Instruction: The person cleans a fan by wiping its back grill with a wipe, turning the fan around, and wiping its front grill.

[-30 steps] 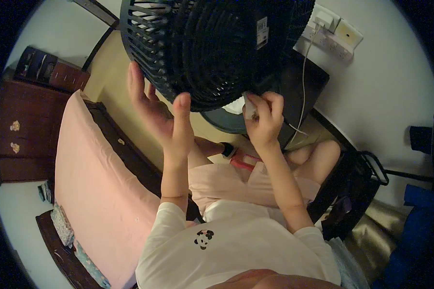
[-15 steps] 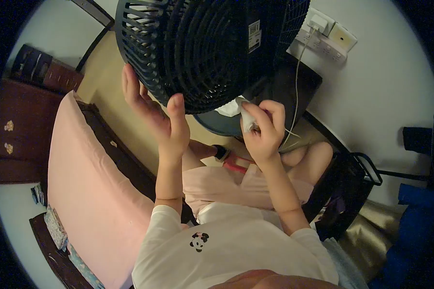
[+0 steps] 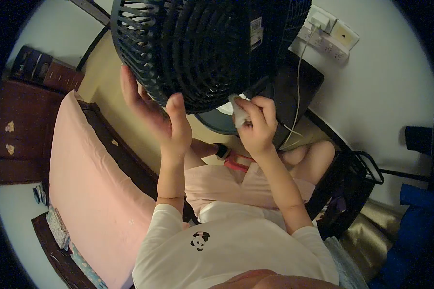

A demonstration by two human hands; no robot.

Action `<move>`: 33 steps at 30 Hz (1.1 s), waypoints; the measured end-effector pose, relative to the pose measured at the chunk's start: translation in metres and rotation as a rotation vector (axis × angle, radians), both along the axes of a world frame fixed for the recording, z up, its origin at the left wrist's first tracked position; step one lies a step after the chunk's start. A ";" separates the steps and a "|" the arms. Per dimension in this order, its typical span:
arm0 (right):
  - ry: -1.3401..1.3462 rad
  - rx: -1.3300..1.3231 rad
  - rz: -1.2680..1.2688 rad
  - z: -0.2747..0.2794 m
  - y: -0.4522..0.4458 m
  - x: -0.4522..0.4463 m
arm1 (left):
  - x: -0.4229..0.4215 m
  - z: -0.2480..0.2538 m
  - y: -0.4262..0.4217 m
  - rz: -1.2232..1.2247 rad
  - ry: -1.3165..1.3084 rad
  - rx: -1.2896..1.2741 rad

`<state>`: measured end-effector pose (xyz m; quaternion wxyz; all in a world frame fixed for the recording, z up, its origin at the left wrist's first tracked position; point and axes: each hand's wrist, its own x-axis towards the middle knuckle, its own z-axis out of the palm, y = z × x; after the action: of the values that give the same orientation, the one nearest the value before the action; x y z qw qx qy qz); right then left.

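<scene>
The right hand [image 3: 258, 129] had moved a little since half a second before, up and in toward the big dark fan [image 3: 193, 53], taking its white cloth [image 3: 239, 115] along. The fan was up high, right in front of the person, with its bars on and a white label [image 3: 256, 33] on it. The cloth was at the fan's low edge, but I could not tell if it touched the bars. The right hand's fingers were closed tight on the cloth. The left hand [image 3: 173, 132] was wide open, thumb and fingers spread around the fan's low left side, with nothing pinched in it.

I guessed the work was in the middle, since both hands were up at the fan and the cloth was in use. I could not see how much was done or how much was left.

Under the fan was a dark round thing [image 3: 214, 126], and past that a black table [image 3: 301, 82]. A white cord [image 3: 300, 67] hung from the plugs [image 3: 319, 20] on the wall. Farther out, a bed [image 3: 89, 178] with a pink sheet stood to the person's left.
</scene>
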<state>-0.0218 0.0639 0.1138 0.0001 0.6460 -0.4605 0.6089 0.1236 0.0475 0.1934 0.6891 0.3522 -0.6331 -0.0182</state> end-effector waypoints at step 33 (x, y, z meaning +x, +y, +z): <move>0.097 0.127 -0.018 0.015 -0.004 -0.004 | 0.002 0.001 -0.004 -0.004 0.088 0.000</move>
<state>-0.0261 0.0596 0.1293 -0.0133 0.6692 -0.5033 0.5466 0.1255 0.0437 0.1946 0.7163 0.3496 -0.6029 -0.0351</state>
